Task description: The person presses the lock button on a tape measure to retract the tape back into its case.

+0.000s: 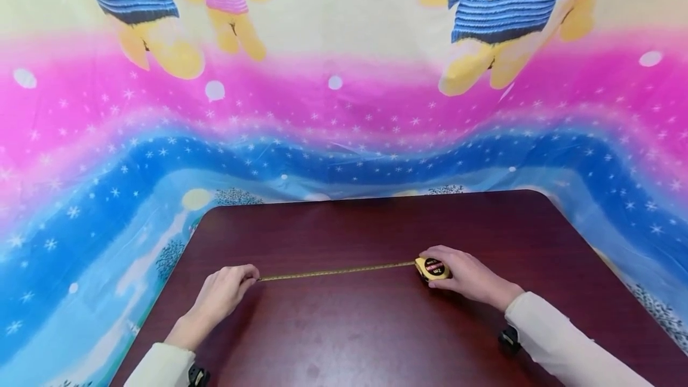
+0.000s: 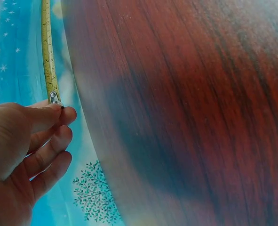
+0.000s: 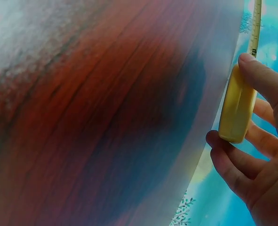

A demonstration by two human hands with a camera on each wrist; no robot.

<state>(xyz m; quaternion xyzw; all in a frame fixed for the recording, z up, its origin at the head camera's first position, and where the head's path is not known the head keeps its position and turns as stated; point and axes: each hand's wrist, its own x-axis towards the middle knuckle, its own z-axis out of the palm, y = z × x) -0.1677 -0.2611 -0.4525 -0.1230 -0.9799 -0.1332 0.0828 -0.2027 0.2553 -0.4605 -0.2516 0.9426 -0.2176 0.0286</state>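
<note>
A yellow tape measure (image 1: 433, 269) with a black round label marked 2m is in my right hand (image 1: 470, 275), thumb and fingers gripping its case. From the case a yellow blade (image 1: 338, 270) runs out straight to the left above the table. My left hand (image 1: 223, 292) pinches the blade's end between thumb and forefinger. In the left wrist view, the metal end hook (image 2: 55, 98) shows right at the fingertips, and the other fingers are loosely bent. The right wrist view shows the case (image 3: 237, 106) edge-on, with the blade leaving its upper end.
Below both hands lies a dark reddish-brown wooden table (image 1: 344, 327) with rounded far corners. A colourful printed cloth (image 1: 333, 106) with bears and snowflakes hangs behind and around it. Each wrist carries a small black device, the right one (image 1: 509, 339) beside a pale sleeve (image 1: 559, 339).
</note>
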